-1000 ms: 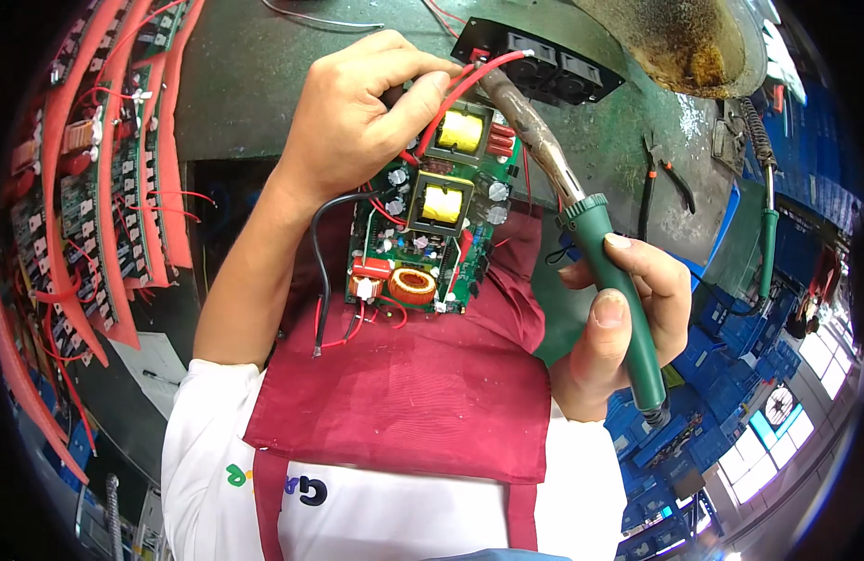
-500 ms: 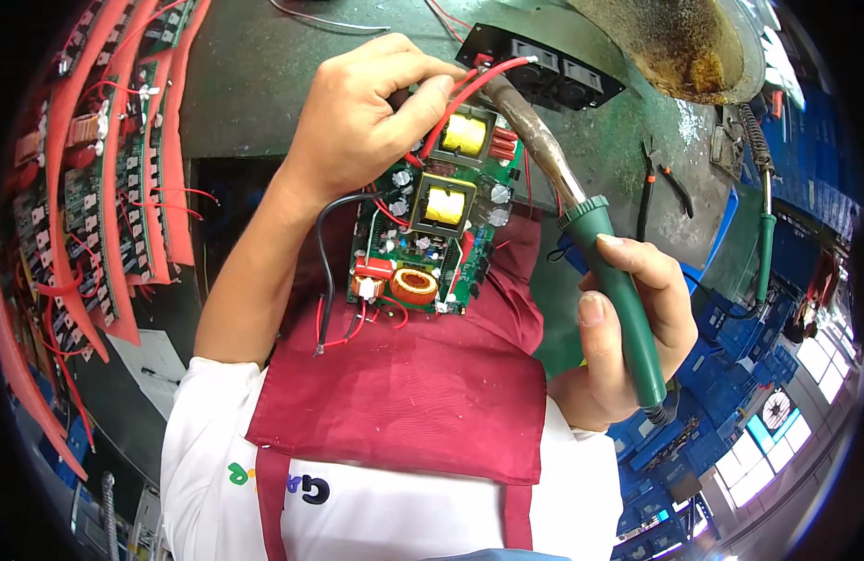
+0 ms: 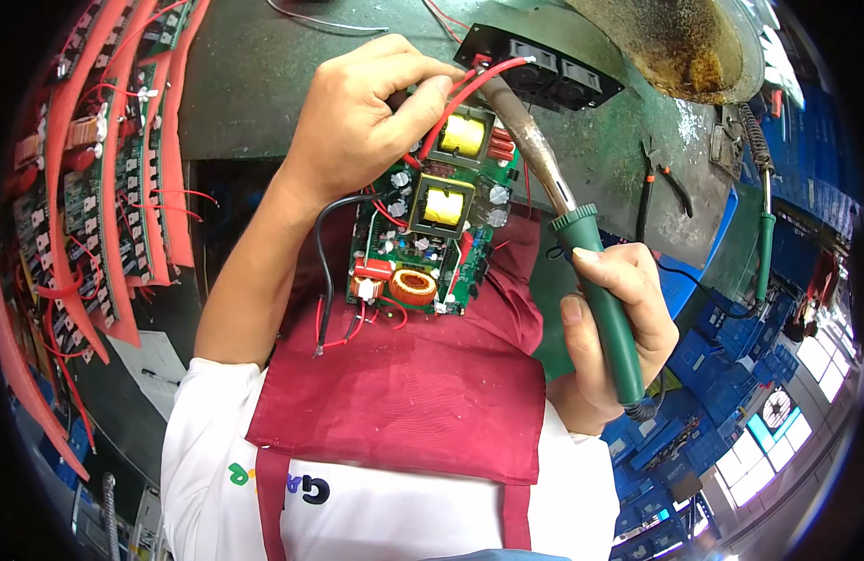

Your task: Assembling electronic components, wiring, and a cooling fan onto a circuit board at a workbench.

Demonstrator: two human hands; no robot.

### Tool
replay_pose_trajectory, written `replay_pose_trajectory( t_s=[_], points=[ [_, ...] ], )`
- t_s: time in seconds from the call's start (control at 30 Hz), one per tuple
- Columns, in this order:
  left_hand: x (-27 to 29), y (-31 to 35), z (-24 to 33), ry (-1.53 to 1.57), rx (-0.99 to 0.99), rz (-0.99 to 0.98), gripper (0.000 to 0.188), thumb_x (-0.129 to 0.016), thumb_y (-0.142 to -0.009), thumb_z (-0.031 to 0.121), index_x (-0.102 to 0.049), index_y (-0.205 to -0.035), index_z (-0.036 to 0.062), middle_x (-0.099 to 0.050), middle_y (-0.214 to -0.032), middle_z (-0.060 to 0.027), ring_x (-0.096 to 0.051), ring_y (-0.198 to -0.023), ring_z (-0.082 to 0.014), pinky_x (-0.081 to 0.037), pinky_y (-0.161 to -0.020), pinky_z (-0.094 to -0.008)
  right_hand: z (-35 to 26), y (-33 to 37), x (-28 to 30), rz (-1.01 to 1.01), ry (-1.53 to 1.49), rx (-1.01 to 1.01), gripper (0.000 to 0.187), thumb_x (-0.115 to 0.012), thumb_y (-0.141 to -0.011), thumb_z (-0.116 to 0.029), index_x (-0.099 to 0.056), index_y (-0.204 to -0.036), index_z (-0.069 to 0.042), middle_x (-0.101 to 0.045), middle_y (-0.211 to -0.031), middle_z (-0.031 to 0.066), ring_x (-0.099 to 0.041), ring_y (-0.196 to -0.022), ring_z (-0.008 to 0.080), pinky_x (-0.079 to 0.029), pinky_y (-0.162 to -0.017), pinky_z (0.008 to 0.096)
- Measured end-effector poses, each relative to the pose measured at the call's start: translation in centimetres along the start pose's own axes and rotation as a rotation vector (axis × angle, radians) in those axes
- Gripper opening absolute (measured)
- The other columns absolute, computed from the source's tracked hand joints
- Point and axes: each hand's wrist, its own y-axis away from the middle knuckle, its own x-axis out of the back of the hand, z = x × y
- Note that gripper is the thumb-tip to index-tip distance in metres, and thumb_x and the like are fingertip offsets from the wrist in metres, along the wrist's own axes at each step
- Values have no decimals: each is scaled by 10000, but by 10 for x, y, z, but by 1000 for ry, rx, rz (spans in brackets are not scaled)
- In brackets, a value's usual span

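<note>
My right hand [image 3: 624,323] is wrapped round the green handle of a soldering iron [image 3: 591,280]. The iron's tip reaches up and left to a red terminal on a black panel with sockets [image 3: 544,70]. Fingertips of my left hand [image 3: 376,107] pinch a red wire [image 3: 458,101] by that terminal. A thicker red wire with a bare tinned end arches across the iron's tip. Below lies a green circuit board [image 3: 423,248] with two yellow-wound transformers and a copper ring coil, jutting over my apron. A black wire [image 3: 322,266] hangs from its left side.
Circuit boards between pink foam strips [image 3: 175,168] stand at the left. Orange-and-black pliers [image 3: 645,192] lie on the green bench at right. A stained metal hood [image 3: 684,47] is at the upper right, near a second soldering iron [image 3: 765,248].
The soldering iron's handle and my right hand have shifted slightly left. The tip stays by the red terminal. My left hand has hardly moved.
</note>
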Motion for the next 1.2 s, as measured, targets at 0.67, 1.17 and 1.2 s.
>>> replay_pose_trajectory(
  t_s=[0.67,1.17,1.2],
  points=[
    [-1,0,-1,-13,-13,2,165,-701,-940,135,-802,-1025,36,-670,-792,-103,-637,-671,-215,-499,-618,-334,2,8,-2,5,4,-41,482,-740,-743,134,-758,-1190,-47,-628,-935,98,-613,-843,203,-475,-753,293],
    [-1,-1,2,-9,-4,-9,163,-704,-935,123,-796,-1025,23,-708,-842,-119,-674,-721,-237,-529,-661,-337,4,7,-3,-23,33,4,475,-747,-756,118,-741,-1206,-33,-647,-941,116,-627,-830,215,-491,-728,304],
    [-1,-1,2,-8,-7,-7,163,-703,-936,123,-796,-1025,23,-707,-840,-118,-673,-719,-236,-528,-660,-337,6,8,-5,-14,28,13,463,-755,-767,98,-732,-1214,-20,-651,-942,122,-625,-826,216,-489,-723,303]
  ],
)
